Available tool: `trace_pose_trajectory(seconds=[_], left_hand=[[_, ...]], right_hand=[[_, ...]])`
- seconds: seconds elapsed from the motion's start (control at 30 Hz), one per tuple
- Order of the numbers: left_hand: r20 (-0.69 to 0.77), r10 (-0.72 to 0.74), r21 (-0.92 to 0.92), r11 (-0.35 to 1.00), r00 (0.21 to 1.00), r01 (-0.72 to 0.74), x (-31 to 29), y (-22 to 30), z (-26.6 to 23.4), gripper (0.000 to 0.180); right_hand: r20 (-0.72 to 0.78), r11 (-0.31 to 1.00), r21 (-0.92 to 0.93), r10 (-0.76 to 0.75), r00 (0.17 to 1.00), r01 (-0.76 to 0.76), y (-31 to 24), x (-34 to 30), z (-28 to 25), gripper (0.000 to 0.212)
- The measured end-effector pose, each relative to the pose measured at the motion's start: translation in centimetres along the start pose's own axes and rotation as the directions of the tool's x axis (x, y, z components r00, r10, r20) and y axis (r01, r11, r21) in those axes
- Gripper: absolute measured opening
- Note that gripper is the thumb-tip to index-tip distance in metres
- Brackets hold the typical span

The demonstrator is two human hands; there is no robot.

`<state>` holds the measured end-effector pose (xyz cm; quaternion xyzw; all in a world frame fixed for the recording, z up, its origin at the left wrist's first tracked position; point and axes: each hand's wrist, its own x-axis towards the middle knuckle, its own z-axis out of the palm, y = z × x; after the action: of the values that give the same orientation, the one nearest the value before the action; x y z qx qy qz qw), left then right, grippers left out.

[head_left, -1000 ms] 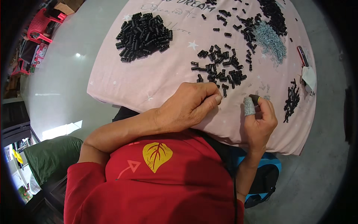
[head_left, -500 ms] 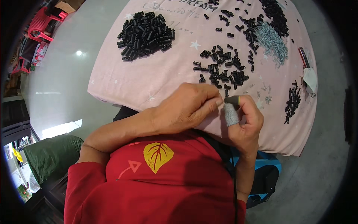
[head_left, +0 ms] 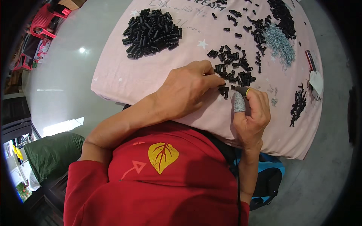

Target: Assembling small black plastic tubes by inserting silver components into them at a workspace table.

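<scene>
My left hand (head_left: 188, 88) reaches to the near edge of a loose group of small black tubular pieces (head_left: 235, 65). Its thumb and fingers are bent together against the pieces, and what lies between the fingertips is hidden. Just below its thumb tip lie a few black pieces (head_left: 225, 92). To the right, my right hand (head_left: 253, 113) has a grey wrap (head_left: 239, 102) on the thumb and a dark cover with a yellow edge (head_left: 241, 90) on the index finger. Those two tips come close together beside the pieces; anything pinched there is too small to make out.
A tall heap of black tubes (head_left: 151, 34) stands at the back left of the pink cloth (head_left: 128, 81). Silvery screws (head_left: 279, 45) and more black parts (head_left: 282, 17) lie back right. Thin black pieces (head_left: 298, 105) and a red-and-black tool (head_left: 310, 60) are along the right side.
My hands have parted from their meeting point near the table's front. The left has moved forward to the black pieces, and the right slightly forward. The view has shifted a little.
</scene>
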<state>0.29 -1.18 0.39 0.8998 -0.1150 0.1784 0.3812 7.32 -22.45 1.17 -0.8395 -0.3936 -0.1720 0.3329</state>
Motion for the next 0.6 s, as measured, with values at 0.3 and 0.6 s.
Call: trace_pose_trajectory(seconds=[0.3,0.6], left_hand=[[-0.043,-0.099,-0.101,0.990,0.994,0.094,-0.2,-0.6,-0.8,0.022],[0.036,-0.064,0.011,0.998,0.997,0.064,2.1,0.3,0.1,0.022]], right_hand=[[0.028,0.998,0.055,0.042,0.999,-0.043,0.2,-0.3,-0.1,0.020],[0.051,0.940,0.229,0.249,0.967,-0.254,0.2,-0.9,-0.2,0.016]])
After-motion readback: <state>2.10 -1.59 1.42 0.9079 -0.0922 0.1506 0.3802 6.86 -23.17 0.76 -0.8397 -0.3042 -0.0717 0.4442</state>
